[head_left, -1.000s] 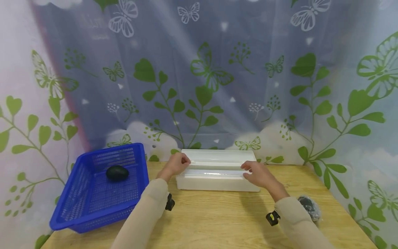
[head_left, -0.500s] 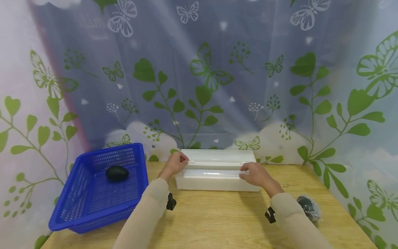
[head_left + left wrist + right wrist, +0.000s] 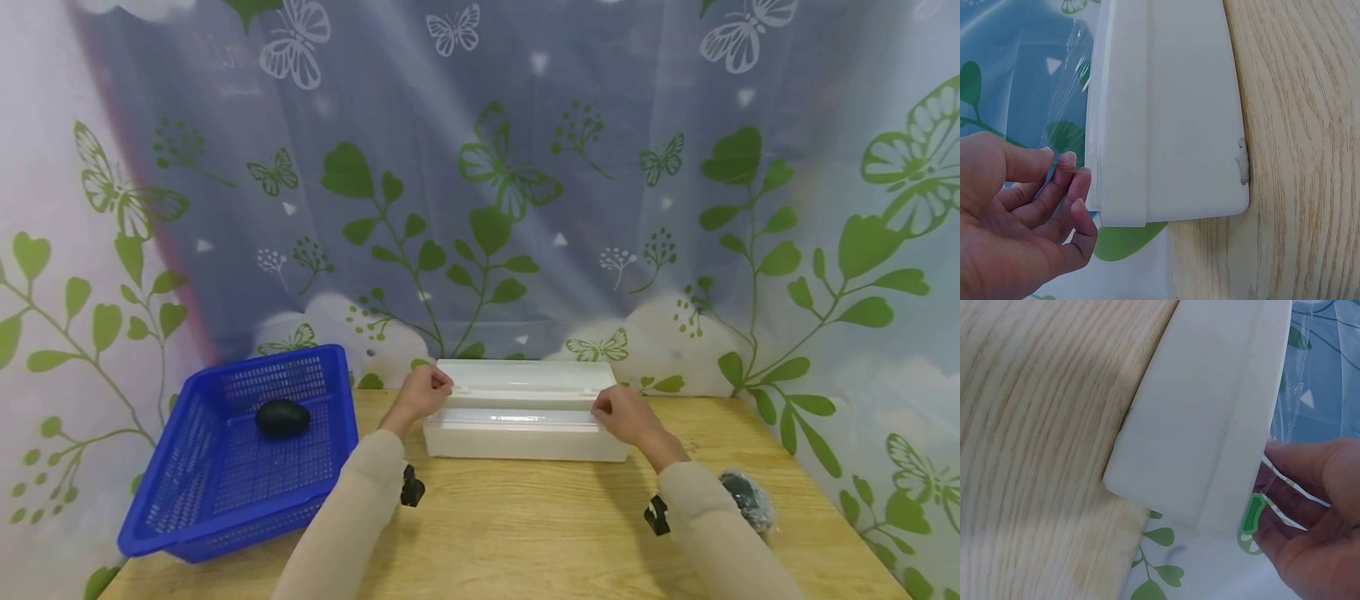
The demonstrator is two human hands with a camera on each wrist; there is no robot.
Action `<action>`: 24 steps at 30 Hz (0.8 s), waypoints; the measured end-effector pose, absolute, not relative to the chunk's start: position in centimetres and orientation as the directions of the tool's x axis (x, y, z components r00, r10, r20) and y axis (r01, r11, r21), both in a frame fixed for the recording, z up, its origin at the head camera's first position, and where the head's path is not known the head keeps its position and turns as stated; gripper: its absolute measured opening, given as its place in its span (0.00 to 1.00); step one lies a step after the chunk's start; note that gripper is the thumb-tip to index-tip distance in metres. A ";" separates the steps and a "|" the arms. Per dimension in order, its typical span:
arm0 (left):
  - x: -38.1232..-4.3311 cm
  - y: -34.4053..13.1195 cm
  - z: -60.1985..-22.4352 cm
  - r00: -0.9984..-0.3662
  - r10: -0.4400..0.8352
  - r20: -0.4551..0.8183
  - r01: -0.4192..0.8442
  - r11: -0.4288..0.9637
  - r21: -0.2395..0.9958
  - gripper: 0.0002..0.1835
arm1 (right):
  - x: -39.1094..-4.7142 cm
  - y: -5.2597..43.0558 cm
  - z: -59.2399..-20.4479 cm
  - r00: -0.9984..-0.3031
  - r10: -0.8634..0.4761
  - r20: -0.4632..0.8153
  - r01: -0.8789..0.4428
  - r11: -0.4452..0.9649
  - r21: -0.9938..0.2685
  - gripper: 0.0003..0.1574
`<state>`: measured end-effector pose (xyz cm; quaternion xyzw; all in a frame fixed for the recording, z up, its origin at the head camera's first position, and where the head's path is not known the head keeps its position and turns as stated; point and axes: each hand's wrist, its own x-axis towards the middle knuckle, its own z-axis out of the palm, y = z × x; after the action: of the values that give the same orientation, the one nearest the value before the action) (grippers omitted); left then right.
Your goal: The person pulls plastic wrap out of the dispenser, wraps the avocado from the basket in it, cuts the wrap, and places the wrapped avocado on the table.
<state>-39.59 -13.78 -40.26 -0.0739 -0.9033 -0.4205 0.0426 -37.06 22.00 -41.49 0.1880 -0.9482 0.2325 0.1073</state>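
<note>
A white cling film dispenser (image 3: 525, 443) stands at the table's back edge with its lid (image 3: 525, 372) raised. Clear cling film (image 3: 1072, 94) stretches up from it. At the dispenser's left end my left hand (image 3: 422, 392) pinches the film's edge between thumb and fingertips. My right hand (image 3: 630, 415) is at the right end, thumb and fingers pinching the film by the dispenser's edge. Close beside the right fingers, a small green piece (image 3: 1252, 514) sits on the dispenser's end in the right wrist view.
A blue plastic basket (image 3: 247, 533) at the left holds a dark avocado (image 3: 282, 417). Near my right forearm lies a dark round thing wrapped in clear film (image 3: 747, 500). A patterned curtain (image 3: 480, 250) hangs right behind the wooden table (image 3: 510, 533).
My right hand moved slightly left along the dispenser, then back right to its end, its fingers now closer together. The left hand shifted only slightly left.
</note>
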 end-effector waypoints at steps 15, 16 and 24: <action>-39.8 -14.1 -40.4 -0.982 0.092 0.165 0.188 0.593 0.783 0.09 | -36.9 22.6 -41.3 -0.882 -0.240 0.406 -0.419 0.796 -0.437 0.06; -39.9 -14.2 -40.4 -0.982 0.091 0.167 0.189 0.586 0.788 0.09 | -36.9 22.5 -41.2 -0.876 -0.237 0.419 -0.422 0.796 -0.433 0.06; -39.7 -14.3 -40.3 -0.987 0.063 0.149 0.159 0.551 0.819 0.10 | -37.0 22.3 -40.7 -0.859 -0.237 0.454 -0.446 0.783 -0.435 0.05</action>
<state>-39.74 -14.34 -40.30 -0.0631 -0.8790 -0.4698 0.0512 -37.02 22.28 -40.69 0.1847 -0.9246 0.2732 0.1907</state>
